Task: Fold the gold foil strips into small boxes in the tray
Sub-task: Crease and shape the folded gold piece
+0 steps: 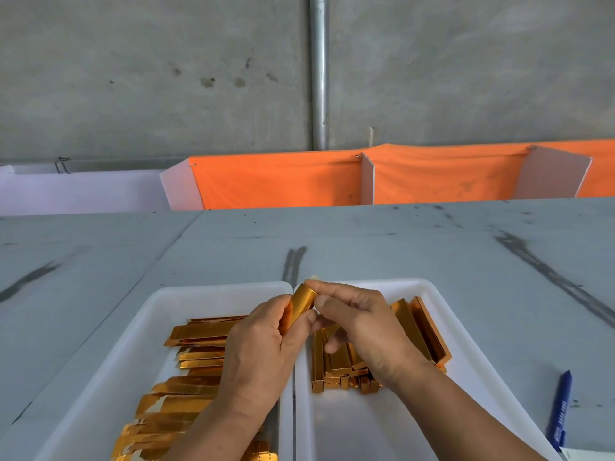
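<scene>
i held the gold foil strip [301,306] over the white trays [216,285]: my left hand [263,337] pinched its base, my right hand [359,324] pinched the top to crease it, folded boxes [336,371] just below.

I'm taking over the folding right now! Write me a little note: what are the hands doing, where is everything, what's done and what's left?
Left hand: grips the half-folded gold foil strip from the left.
Right hand: pinches its top end.
The strip is held over where the two white trays meet.
Left tray: pile of flat strips, not yet folded.
Right tray: folded boxes, done.
Next, probably: finish this one, put it with the boxes, carry on through the pile.
Blue pen lies on the table, far right.
</scene>
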